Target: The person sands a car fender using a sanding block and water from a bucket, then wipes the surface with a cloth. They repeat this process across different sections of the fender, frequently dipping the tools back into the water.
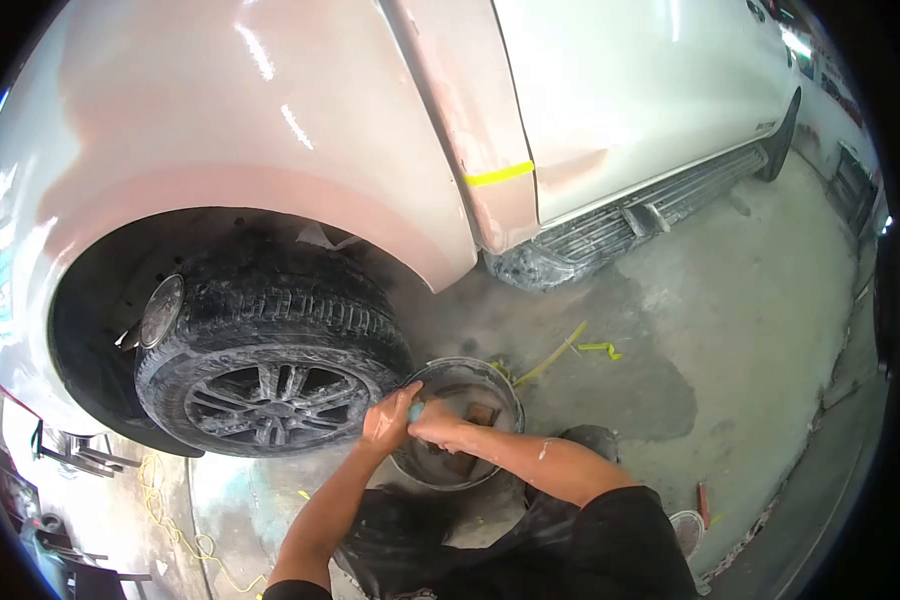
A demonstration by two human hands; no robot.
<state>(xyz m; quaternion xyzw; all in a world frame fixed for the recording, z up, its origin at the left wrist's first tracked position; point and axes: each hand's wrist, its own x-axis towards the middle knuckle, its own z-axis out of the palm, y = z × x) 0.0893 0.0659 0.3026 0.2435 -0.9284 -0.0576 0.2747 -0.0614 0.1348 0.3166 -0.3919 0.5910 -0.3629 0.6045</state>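
Dusty concrete floor point(730, 330) beside the sanded car's front wheel point(270, 390): both hands meet over a water bucket point(500, 385). Left hand point(388, 420) and right hand point(438, 428) clamp together on a small blue-green piece point(415, 411), keeping it over the bucket so drips fall inside.

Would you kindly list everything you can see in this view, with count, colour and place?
vehicle body: one, white with pinkish sanded patches, across the top
wheel: one, black tyre with dark alloy rim, left of centre under the arch
tape on the body: one strip, yellow, on the pillar edge
side step: one, grey, under the door at upper right
bucket: one, grey, on the floor beside the wheel
yellow strips: a few, on the concrete floor behind the bucket
cord: one, yellow, on the floor at lower left
left hand: over the bucket's rim, gripping a small teal object
right hand: beside the left hand, on the same object
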